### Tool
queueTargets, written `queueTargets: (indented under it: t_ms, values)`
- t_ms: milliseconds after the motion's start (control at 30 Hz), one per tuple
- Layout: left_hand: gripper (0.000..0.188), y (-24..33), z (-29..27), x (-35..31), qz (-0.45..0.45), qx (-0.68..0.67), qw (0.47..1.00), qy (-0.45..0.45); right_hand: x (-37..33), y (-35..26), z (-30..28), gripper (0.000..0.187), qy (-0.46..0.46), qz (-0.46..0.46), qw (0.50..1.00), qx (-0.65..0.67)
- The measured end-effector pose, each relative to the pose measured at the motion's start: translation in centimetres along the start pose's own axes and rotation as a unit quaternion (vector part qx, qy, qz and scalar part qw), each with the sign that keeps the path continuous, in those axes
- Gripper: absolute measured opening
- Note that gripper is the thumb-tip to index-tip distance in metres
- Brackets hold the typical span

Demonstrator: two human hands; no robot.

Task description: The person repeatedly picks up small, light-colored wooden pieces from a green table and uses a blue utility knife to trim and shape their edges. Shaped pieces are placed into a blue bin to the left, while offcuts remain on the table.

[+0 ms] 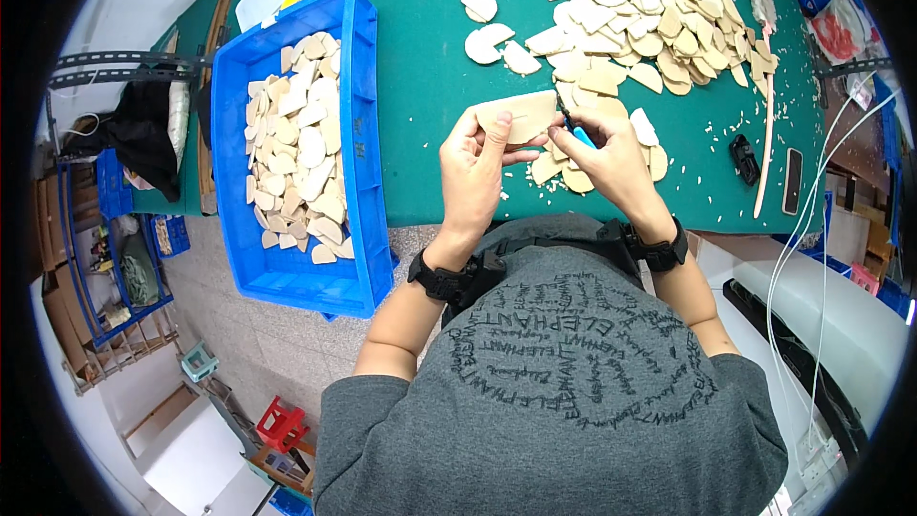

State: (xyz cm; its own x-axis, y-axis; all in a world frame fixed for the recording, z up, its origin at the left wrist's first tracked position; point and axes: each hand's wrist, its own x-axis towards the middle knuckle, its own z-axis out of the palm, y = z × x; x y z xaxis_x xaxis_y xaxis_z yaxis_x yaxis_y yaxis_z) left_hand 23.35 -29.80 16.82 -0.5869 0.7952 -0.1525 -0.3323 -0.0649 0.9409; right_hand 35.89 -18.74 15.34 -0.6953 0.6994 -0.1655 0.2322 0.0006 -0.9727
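My left hand (478, 162) grips a flat cream foam-like pad (521, 118) with one straight edge and a rounded side, thumb on its face. In my right hand (611, 161) is a pair of small snips (584, 137) with blue handles and a dark tip. That tip meets the pad's right edge. Just beyond and under my hands lie loose pads of the same sort, with small pale scraps scattered around them. A large heap of pads (659, 14) covers the far right of the green table (420, 105).
On the left a blue crate (361, 148) holds many similar pads. A pink-handled brush (766, 96), a black clip-like object (743, 160) and a phone (793, 182) lie at the right. White cables (812, 220) hang beside the table. A red stool (281, 423) stands on the floor.
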Motion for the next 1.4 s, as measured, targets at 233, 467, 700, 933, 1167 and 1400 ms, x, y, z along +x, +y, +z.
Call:
queueTargets:
  t_ms: [233, 467, 700, 933, 1167, 1400]
  values:
    - [0.03, -0.3, -0.2, 0.2, 0.005, -0.001, 1.0, 0.003, 0.1, 0.3, 0.2, 0.022, 0.008, 0.026, 1.0, -0.003]
    - [0.028, -0.1, -2.0, 0.7, -0.01, -0.02, 0.998, 0.051, 1.0, 0.0, 0.3, 0.02, 0.012, 0.058, 0.998, 0.012]
    - [0.051, 2.1, -15.2, 4.1, 0.104, -0.246, 0.902, 0.339, 1.8, 2.1, -1.5, 0.019, -0.01, 0.061, 0.998, 0.022]
    - [0.065, -9.2, -11.1, 15.0, -0.121, 0.278, 0.942, 0.145, 3.1, 2.0, -2.1, 0.02, -0.024, 0.092, 0.995, 0.005]
    - [0.048, -13.0, -9.0, 20.5, -0.088, 0.423, 0.9, 0.052, 4.4, 3.2, -3.0, 0.023, 0.017, 0.068, 0.997, -0.013]
    - [0.029, -2.0, -2.9, 12.5, -0.167, -0.025, 0.984, -0.057, 6.3, 1.9, -2.2, 0.027, 0.011, 0.04, 0.999, -0.019]
